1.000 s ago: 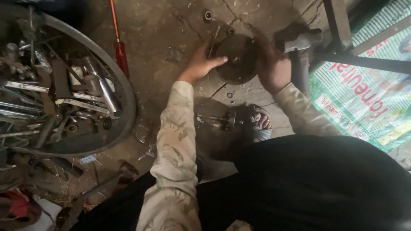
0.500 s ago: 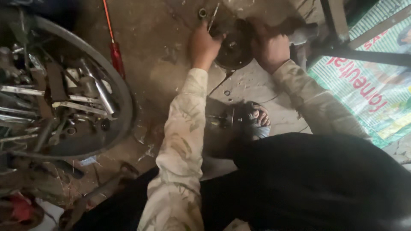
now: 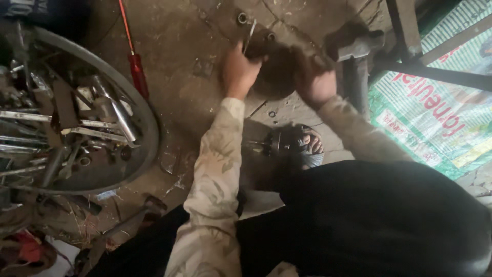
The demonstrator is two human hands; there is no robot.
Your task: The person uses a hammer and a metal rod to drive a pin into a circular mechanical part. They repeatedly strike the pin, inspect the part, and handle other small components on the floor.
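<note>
dark round metal part (image 3: pixel 277 72) on floor | between hands | left hand (image 3: pixel 240 71) grips left edge | right hand (image 3: pixel 316 79) grips right edge

my left hand (image 3: pixel 240 69) and right hand (image 3: pixel 316 79) grip either side of a dark round metal part (image 3: pixel 277 72) on the dirty floor (image 3: pixel 189 46); a red screwdriver (image 3: pixel 134 59) lies just beside the tool-filled pan (image 3: pixel 148 128).
</note>
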